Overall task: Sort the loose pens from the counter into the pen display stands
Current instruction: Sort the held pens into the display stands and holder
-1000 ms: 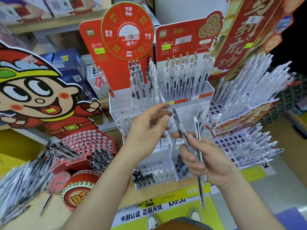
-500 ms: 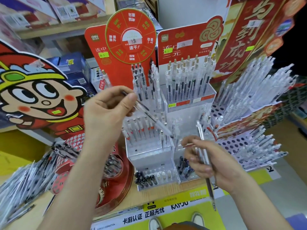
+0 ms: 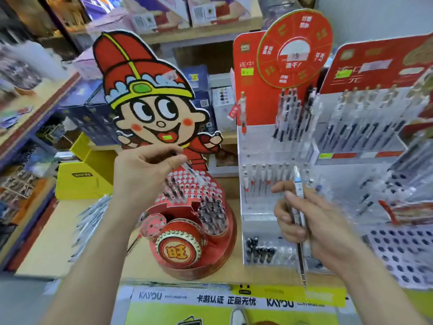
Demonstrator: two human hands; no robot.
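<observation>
While my left hand (image 3: 145,171) pinched a clear pen (image 3: 195,173) slanting down-right over the red holed stand (image 3: 187,195), my right hand (image 3: 314,226) gripped a second pen (image 3: 298,188) upright.

Clear plastic pen (image 3: 298,186), glossy red card stand (image 3: 180,205), pale wood counter (image 3: 58,235)

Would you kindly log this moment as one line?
left hand: pinches pen over red stand | right hand: grips second pen | slotting: not yet done

Bare forearms (image 3: 93,242), left hand (image 3: 143,177), right hand (image 3: 316,221).
</observation>
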